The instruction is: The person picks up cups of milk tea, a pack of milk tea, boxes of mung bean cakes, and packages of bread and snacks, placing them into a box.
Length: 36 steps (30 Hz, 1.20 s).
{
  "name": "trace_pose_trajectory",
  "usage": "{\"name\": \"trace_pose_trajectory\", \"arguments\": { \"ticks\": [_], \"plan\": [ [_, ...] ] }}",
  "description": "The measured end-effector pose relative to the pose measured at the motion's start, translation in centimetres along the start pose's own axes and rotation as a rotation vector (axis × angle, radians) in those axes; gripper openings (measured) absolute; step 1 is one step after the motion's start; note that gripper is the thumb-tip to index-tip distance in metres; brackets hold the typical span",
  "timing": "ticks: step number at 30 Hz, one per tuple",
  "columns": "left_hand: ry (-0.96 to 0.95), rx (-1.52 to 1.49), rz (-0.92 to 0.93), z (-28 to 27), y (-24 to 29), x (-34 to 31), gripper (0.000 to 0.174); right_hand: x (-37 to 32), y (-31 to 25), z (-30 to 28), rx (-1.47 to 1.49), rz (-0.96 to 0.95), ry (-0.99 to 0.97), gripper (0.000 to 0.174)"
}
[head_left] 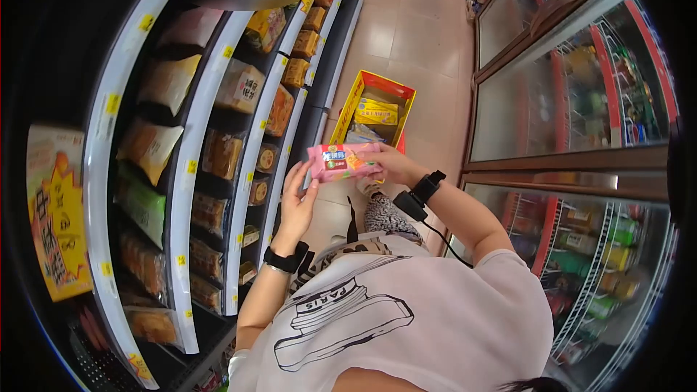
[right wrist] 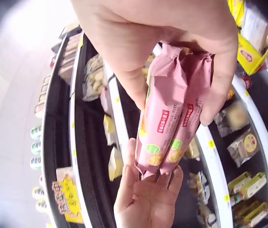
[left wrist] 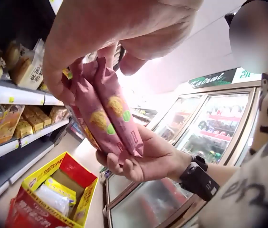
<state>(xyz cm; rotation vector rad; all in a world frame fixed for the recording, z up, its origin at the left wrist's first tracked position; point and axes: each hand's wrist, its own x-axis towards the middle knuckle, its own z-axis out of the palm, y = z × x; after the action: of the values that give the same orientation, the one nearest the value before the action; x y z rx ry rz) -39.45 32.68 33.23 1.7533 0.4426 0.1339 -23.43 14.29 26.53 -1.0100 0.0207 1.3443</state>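
Note:
Two pink wrapped snack packets (head_left: 345,161) lie side by side between my hands, held up in front of the torso. In the head view a printed label with a blue patch faces up; the wrist views show their plain pink sides with green dots (right wrist: 153,148). My left hand (head_left: 296,199) grips one crimped end with thumb and fingers. At the opposite end, my right hand (head_left: 398,165) holds them between thumb and fingers, seen close up in the right wrist view. Beyond the packets, a red and yellow carton (head_left: 409,101) stands on the floor with a yellow pack (head_left: 376,112) inside.
Shelves (head_left: 194,167) of bagged bread and cakes run along the left, with yellow price tags on their white edges. Glass-door fridges (head_left: 523,109) with drinks line the right side. A tiled aisle floor (head_left: 421,22) lies between. A clear plastic bag (left wrist: 53,199) is in the carton.

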Motion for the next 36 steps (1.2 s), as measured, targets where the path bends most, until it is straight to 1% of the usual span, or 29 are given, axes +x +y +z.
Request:
{"name": "trace_pose_trajectory", "arguments": {
  "ticks": [2, 3, 4, 6, 7, 8, 9, 10, 11, 12, 14, 15, 16, 18, 19, 20, 22, 24, 26, 27, 29, 30, 32, 33, 34, 36],
  "plan": [
    [0.066, 0.109, -0.06, -0.1, -0.8, 1.8, 0.038, 1.5, -1.3, -3.1, -0.025, -0.02, 0.109, 0.037],
    [0.098, 0.162, -0.06, -0.6, -1.5, 2.3, 0.038, 2.1, -2.0, -4.1, 0.001, -0.04, 0.181, 0.034],
    [0.145, 0.126, -0.119, -0.9, -1.5, 2.3, 0.037, 3.1, -2.2, -5.4, 0.002, -0.029, 0.176, 0.034],
    [0.225, 0.125, -0.132, -2.2, -3.9, 1.9, 0.034, 6.1, -1.7, -8.5, 0.113, -0.045, 0.458, 0.031],
    [0.249, 0.159, -0.167, -3.0, -5.6, 1.1, 0.032, 7.4, -1.5, -9.6, 0.142, -0.075, 0.503, 0.028],
    [0.272, 0.193, -0.2, -3.5, -6.8, 0.2, 0.029, 8.9, -1.2, -10.6, 0.138, -0.064, 0.498, 0.028],
    [0.327, 0.195, -0.193, -3.5, -6.8, -0.7, 0.027, 10.3, -0.8, -11.5, 0.242, -0.106, 0.588, 0.027],
    [0.32, 0.184, -0.253, -3.8, -7.1, -1.5, 0.025, 11.6, -0.5, -11.9, 0.347, -0.147, 0.679, 0.026],
    [0.325, 0.214, -0.302, -3.9, -7.2, -2.5, 0.025, 13.4, -0.2, -12.2, 0.386, -0.176, 0.831, 0.026],
    [0.33, 0.245, -0.352, -3.9, -6.8, -3.2, 0.025, 14.5, 0.1, -12.6, 0.383, -0.161, 0.828, 0.026],
    [0.372, 0.204, -0.409, -3.9, -7.0, -4.6, 0.024, 16.7, 0.4, -13.4, 0.396, -0.147, 0.96, 0.027],
    [0.406, 0.162, -0.457, -3.9, -7.2, -5.3, 0.024, 18.0, 1.2, -14.2, 0.455, -0.177, 0.977, 0.027],
    [0.419, 0.161, -0.471, -3.8, -7.4, -6.0, 0.024, 19.2, 1.9, -15.0, 0.445, -0.16, 0.971, 0.027],
    [0.464, 0.104, -0.5, -3.8, -7.5, -6.9, 0.023, 21.2, 2.7, -15.9, 0.507, -0.187, 1.145, 0.025],
    [0.457, 0.064, -0.527, -3.7, -7.0, -7.2, 0.023, 21.9, 2.9, -16.2, 0.521, -0.208, 1.179, 0.027],
    [0.472, 0.064, -0.54, -3.5, -7.2, -7.7, 0.023, 22.3, 2.9, -16.7, 0.59, -0.135, 1.219, 0.031],
    [0.479, 0.098, -0.596, -3.1, -7.2, -9.0, 0.024, 23.3, 3.4, -17.8, 0.63, -0.14, 1.263, 0.035],
    [0.461, 0.129, -0.615, -2.6, -6.6, -9.5, 0.025, 24.3, 4.8, -20.0, 0.626, -0.118, 1.205, 0.033],
    [0.449, 0.142, -0.663, -2.1, -6.4, -10.4, 0.024, 23.9, 6.1, -22.9, 0.54, -0.09, 0.908, 0.065],
    [0.46, 0.114, -0.669, -1.8, -6.6, -10.8, 0.024, 23.9, 6.1, -23.2, 0.535, -0.086, 0.904, 0.065],
    [0.485, 0.106, -0.66, -1.3, -6.7, -11.4, 0.024, 24.1, 6.1, -23.6, 0.51, 0.002, 1.062, 0.076],
    [0.502, 0.1, -0.649, -1.0, -6.5, -11.5, 0.024, 24.3, 6.0, -23.7, 0.5, 0.001, 1.055, 0.076],
    [0.525, 0.08, -0.65, -0.8, -6.1, -11.4, 0.024, 24.5, 5.8, -23.6, 0.281, 0.103, 1.164, 0.038],
    [0.536, 0.066, -0.65, -0.6, -6.0, -11.5, 0.024, 24.4, 5.3, -23.2, 0.193, 0.15, 1.236, 0.035],
    [0.546, 0.057, -0.646, -0.4, -6.1, -11.7, 0.024, 24.1, 4.8, -22.9, 0.182, 0.143, 1.23, 0.035],
    [0.556, 0.045, -0.625, -0.3, -6.4, -11.8, 0.025, 23.5, 4.0, -22.7, 0.106, 0.217, 1.104, 0.029]
  ]
}}
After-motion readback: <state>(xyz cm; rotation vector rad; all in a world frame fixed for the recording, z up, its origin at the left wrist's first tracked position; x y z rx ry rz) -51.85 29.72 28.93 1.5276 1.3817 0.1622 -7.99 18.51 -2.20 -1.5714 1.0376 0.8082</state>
